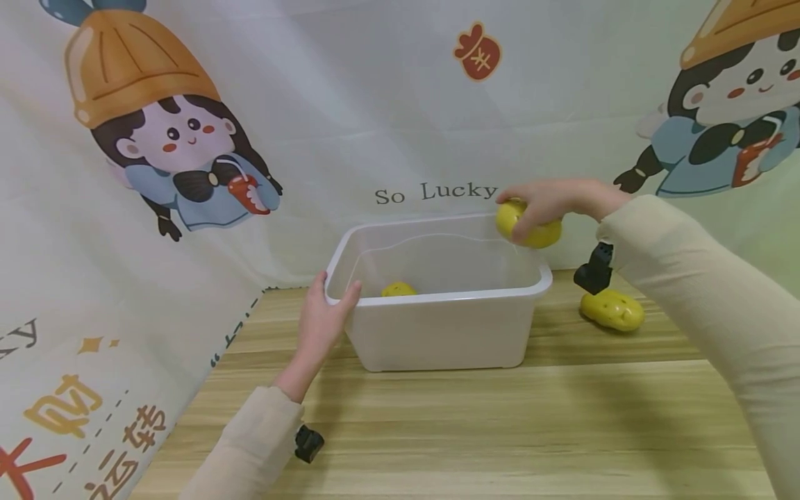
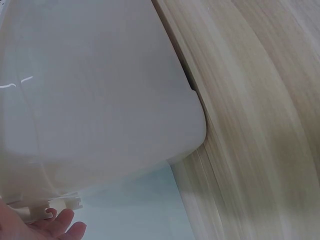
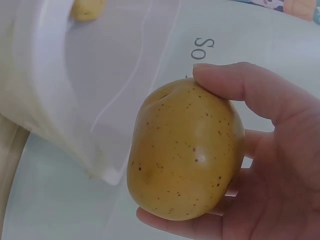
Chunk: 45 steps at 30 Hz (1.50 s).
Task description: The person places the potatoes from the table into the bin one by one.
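My right hand (image 1: 550, 201) holds a yellow speckled potato (image 3: 185, 155) between thumb and fingers, over the right back corner of a white plastic bin (image 1: 437, 333). Its fingers wrap the far side of the potato in the right wrist view. At the bin's left end, my left hand (image 1: 325, 316) grips the rim, thumb at the front edge and fingers along the side. In the left wrist view those fingers (image 2: 62, 225) curl below the rim. Inside the bin lies another potato (image 1: 398, 289), partly hidden by the front wall.
A third potato (image 1: 612, 310) lies on the wood-grain table (image 1: 500, 430) right of the bin, below my right forearm. Behind the bin hangs a printed cloth (image 1: 350, 104), which also runs down the table's left side. Black camera mounts (image 1: 309, 443) sit at both wrists.
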Available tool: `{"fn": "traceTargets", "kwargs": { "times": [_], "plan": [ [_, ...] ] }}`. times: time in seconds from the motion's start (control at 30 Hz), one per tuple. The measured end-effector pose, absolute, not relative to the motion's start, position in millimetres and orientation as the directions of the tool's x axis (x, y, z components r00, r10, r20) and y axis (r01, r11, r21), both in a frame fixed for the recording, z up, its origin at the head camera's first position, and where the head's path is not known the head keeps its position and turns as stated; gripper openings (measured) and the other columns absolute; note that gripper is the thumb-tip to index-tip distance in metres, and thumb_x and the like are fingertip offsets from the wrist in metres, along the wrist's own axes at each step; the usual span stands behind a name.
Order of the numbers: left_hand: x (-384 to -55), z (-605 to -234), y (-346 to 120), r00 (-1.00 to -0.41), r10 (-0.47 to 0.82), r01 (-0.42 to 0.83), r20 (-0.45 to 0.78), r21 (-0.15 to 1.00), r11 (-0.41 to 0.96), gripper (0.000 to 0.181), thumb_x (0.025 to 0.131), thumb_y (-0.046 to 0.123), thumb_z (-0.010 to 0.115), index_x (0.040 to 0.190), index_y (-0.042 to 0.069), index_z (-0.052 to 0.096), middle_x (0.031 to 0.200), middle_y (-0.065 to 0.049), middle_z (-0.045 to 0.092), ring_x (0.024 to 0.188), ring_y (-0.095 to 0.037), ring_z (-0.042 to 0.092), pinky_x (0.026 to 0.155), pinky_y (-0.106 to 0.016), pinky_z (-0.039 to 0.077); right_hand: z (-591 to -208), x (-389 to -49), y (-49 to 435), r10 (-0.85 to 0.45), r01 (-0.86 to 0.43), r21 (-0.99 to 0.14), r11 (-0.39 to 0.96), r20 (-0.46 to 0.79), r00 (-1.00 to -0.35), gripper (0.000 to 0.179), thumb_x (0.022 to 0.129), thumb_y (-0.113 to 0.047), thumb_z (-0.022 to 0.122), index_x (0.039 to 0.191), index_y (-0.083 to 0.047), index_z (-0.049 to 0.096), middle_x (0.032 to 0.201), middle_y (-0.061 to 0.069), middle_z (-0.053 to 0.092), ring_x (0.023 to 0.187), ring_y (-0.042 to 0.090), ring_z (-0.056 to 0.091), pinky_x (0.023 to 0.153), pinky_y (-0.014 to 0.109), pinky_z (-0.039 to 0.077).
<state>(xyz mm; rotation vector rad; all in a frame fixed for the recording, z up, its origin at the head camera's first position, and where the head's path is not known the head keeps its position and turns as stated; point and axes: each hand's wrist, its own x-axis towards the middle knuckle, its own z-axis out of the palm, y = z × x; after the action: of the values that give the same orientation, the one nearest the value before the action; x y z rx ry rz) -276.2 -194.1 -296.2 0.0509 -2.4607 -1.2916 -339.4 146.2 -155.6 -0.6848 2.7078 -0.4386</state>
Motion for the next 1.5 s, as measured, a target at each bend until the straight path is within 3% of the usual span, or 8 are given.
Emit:
{"fn": "traceTargets", "kwargs": {
  "times": [0.17,0.67,0.9,1.5],
  "plan": [
    [-276.8,-296.5,-194.1,-0.932,-0.196,0.143,0.305,0.806,0.575,0.075,0.085,0.041,0.058,0.14,0.001,0.028,0.127,-0.02,0.046,0.11,-0.032,0.048,0.092,-0.047,0.043,-154.0,-342.0,137.1,-0.496,-0.401,-0.362,0.842,-0.226,-0.838,0.077,0.08,-0.025,0.061,0.144,-0.01,0.021,0.131,0.021,0.035,0.107,0.033,0.038,0.081,0.041,0.04],
    [-275.5,-296.1,-194.7,-0.931,-0.202,0.134,0.305,0.798,0.587,0.078,0.085,0.043,0.058,0.141,-0.001,0.027,0.131,-0.022,0.043,0.114,-0.034,0.046,0.096,-0.047,0.04,-155.9,-348.7,117.4,-0.505,-0.411,-0.355,0.84,-0.232,-0.831,0.076,0.079,-0.025,0.061,0.143,-0.01,0.024,0.136,0.018,0.034,0.109,0.031,0.037,0.085,0.042,0.039],
    [-275.6,-297.1,-194.0,-0.928,-0.202,0.147,0.314,0.804,0.577,0.075,0.085,0.041,0.059,0.14,0.0,0.028,0.127,-0.021,0.047,0.109,-0.033,0.049,0.091,-0.047,0.043,-161.2,-352.6,111.3,-0.509,-0.414,-0.354,0.838,-0.238,-0.827,0.074,0.078,-0.025,0.062,0.142,-0.011,0.027,0.13,0.017,0.038,0.102,0.029,0.042,0.076,0.035,0.042],
    [-278.0,-298.6,-194.2,-0.926,-0.211,0.141,0.312,0.807,0.574,0.076,0.085,0.04,0.059,0.141,-0.001,0.027,0.133,-0.022,0.043,0.115,-0.035,0.046,0.096,-0.048,0.04,-171.8,-358.4,92.2,-0.513,-0.421,-0.344,0.84,-0.246,-0.823,0.073,0.077,-0.026,0.063,0.14,-0.012,0.03,0.128,0.015,0.041,0.101,0.027,0.043,0.079,0.035,0.041]
  ]
}}
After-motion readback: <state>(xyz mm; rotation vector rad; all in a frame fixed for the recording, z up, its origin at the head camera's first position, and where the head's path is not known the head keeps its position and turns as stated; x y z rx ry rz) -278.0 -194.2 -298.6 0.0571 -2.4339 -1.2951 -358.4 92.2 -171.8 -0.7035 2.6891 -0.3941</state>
